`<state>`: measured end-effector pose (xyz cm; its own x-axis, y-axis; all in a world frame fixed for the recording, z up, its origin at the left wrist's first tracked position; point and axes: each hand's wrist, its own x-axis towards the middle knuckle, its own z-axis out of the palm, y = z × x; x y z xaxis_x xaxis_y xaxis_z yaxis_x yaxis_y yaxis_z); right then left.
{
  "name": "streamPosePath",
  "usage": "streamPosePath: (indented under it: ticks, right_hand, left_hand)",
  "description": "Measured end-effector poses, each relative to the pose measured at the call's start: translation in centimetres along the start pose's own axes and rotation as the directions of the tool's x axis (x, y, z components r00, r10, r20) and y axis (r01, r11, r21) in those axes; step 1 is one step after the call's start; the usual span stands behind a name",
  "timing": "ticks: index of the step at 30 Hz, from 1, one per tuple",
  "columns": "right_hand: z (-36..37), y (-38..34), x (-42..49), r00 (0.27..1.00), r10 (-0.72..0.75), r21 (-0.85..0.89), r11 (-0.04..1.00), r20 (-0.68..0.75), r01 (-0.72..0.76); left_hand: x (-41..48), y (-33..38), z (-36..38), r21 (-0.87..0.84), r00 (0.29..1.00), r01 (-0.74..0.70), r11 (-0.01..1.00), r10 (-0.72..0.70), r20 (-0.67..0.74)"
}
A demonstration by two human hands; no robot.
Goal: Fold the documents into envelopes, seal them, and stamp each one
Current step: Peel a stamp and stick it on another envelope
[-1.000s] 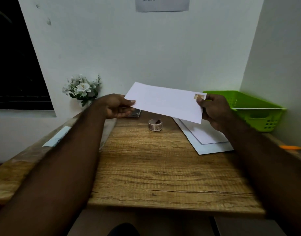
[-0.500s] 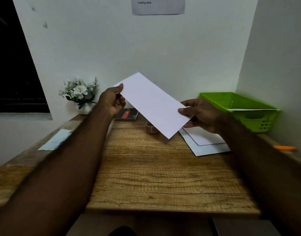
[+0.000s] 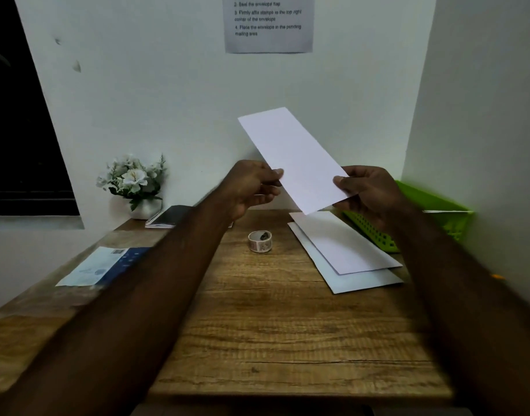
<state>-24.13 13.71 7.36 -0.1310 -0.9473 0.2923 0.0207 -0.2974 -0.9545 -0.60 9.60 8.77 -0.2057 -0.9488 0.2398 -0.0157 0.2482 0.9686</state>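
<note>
Envelope [image 3: 293, 157] tipped steeper; right hand [image 3: 370, 195] pinches lower end, left hand [image 3: 251, 187] grip unclear.

The roll of stamps [image 3: 259, 241] sits on the table [image 3: 272, 325]. Just right of the roll lie two stacked sheets [image 3: 347, 253], and the basket [image 3: 437, 211] stands farther right. Behind the roll to its left lies a notebook [image 3: 167, 217], with the flower pot [image 3: 134, 181] beyond it. Well left of the roll lies a leaflet [image 3: 98, 267]. Above and behind the roll, the left hand [image 3: 251, 187] and right hand [image 3: 368, 193] hold an envelope [image 3: 293, 157].
</note>
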Motion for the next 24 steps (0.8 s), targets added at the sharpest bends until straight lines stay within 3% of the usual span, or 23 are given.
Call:
streamPosePath:
  ticks: [5,9,17,24]
  right_hand:
    - [-1.3,-2.1,-0.6,0.993,-0.023,-0.078,0.997,-0.117,0.014]
    - [-3.2,-3.8,-2.4,0.980,-0.020,-0.136,0.991,-0.196,-0.007]
    - [-8.5,-7.3,-6.3,0.939,-0.033,-0.248,0.967,-0.343,-0.056]
    - [-12.7,-8.3,-8.4,0.887,-0.007,-0.234,0.965,-0.462,-0.114]
  left_hand:
    - [0.1,2.0,3.1,-0.008,0.994,-0.012,1.000,0.011,-0.113]
    - [-0.2,2.8,6.0,-0.053,0.992,0.011,0.999,-0.018,-0.126]
    - [-1.2,2.3,13.5,-0.127,0.991,0.130,0.983,-0.132,-0.008]
    - [-1.6,2.4,19.0,-0.146,0.986,0.159,0.976,-0.148,0.083]
